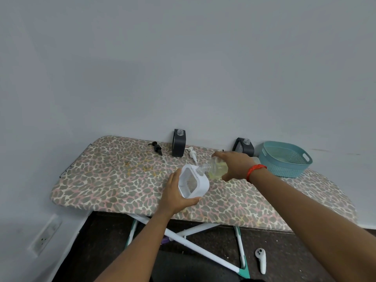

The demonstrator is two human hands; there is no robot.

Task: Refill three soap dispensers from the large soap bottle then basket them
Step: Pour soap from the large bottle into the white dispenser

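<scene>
In the head view, at centre frame, a white, rounded-square soap dispenser (193,183) is gripped in the left hand (176,193), with fingers and thumb curled round its body. A clear plastic soap bottle (216,167) holding pale yellow liquid is clasped in the right hand (234,164). The bottle is held nearly horizontal, its neck pointed left at the dispenser's opening.

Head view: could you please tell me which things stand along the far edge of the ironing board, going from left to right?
Black pump → dark dispenser → white pump → second dark dispenser → teal basket.
</scene>
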